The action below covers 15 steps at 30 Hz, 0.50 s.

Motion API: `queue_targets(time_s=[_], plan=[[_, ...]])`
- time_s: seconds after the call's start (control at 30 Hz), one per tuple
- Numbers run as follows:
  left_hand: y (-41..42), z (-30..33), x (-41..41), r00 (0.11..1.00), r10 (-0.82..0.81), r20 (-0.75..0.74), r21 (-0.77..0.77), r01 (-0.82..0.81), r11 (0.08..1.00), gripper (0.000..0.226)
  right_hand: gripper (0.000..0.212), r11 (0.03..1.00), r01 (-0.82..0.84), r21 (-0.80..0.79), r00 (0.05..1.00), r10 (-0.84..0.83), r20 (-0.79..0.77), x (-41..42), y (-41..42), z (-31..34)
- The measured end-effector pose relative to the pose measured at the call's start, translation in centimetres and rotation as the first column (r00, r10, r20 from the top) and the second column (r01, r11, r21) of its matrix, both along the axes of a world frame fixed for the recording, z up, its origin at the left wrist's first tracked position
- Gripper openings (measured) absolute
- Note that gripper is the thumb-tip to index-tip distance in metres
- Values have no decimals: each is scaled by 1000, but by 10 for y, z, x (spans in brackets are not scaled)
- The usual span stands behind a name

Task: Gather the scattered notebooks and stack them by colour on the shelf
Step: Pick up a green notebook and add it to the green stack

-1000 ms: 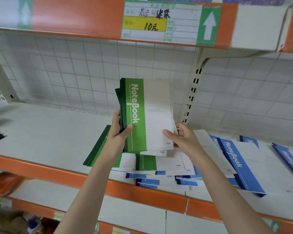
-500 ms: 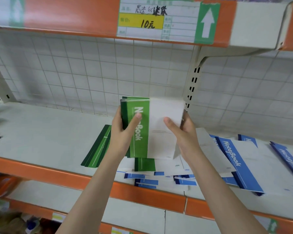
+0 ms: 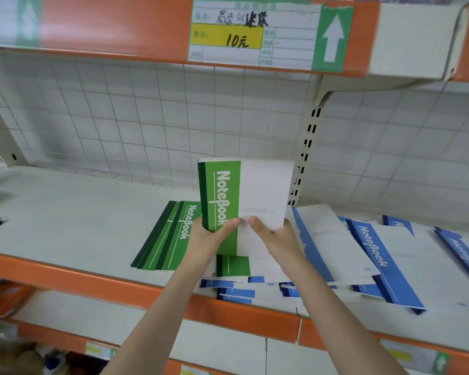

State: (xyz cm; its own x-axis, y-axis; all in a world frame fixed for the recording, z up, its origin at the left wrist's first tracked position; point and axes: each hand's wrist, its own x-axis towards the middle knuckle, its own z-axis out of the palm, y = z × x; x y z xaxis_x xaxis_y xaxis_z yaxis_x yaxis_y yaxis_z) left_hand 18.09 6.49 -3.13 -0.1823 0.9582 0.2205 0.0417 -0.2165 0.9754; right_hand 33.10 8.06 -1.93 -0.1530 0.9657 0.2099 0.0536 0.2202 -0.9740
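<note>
A small bundle of green notebooks [image 3: 244,193] stands upright above the shelf [image 3: 73,226]. My left hand [image 3: 207,236] grips its green spine edge, thumb across the cover. My right hand [image 3: 275,236] holds the white right side low down, thumb on the front. Behind and left of my left hand, green notebooks [image 3: 165,239] lie fanned flat on the shelf. One more green notebook [image 3: 232,265] peeks out below the bundle. Several blue notebooks [image 3: 374,255] lie scattered to the right, some overhanging the front edge [image 3: 236,292].
An orange lip [image 3: 65,277] runs along the shelf front. The upper shelf with a price label [image 3: 252,36] hangs overhead. A slotted upright post [image 3: 306,152] stands just right of the bundle. A lower shelf [image 3: 222,345] shows beneath my arms.
The green bundle came down from chest height and stands squared up; my right hand moved onto its right side, and both hands slid toward its lower half.
</note>
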Motion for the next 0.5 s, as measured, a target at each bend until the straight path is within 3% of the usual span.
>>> queue_targets(time_s=[0.07,0.2,0.3,0.4,0.43,0.5], plan=[[2,1,0,1000,12,-9,-28,-13,1000,23,12,1000,26,8,1000,-26,11,0,1,2],[6,9,-7,996,52,-69,-131,-61,989,58,12,996,83,30,994,-85,75,1,-1,8],[8,25,-10,996,-34,-84,-251,12,968,55,35,996,92,6,993,-92,73,8,-5,9],[9,33,-2,988,-122,-93,-407,75,910,98,48,988,112,-107,988,-122,-92,18,-12,5],[12,32,3,982,-153,-113,-430,90,898,90,40,985,139,-105,982,-151,-114,24,-15,4],[13,34,15,965,-217,-144,-413,140,900,49,22,974,202,-102,971,-213,-111,34,-23,4]])
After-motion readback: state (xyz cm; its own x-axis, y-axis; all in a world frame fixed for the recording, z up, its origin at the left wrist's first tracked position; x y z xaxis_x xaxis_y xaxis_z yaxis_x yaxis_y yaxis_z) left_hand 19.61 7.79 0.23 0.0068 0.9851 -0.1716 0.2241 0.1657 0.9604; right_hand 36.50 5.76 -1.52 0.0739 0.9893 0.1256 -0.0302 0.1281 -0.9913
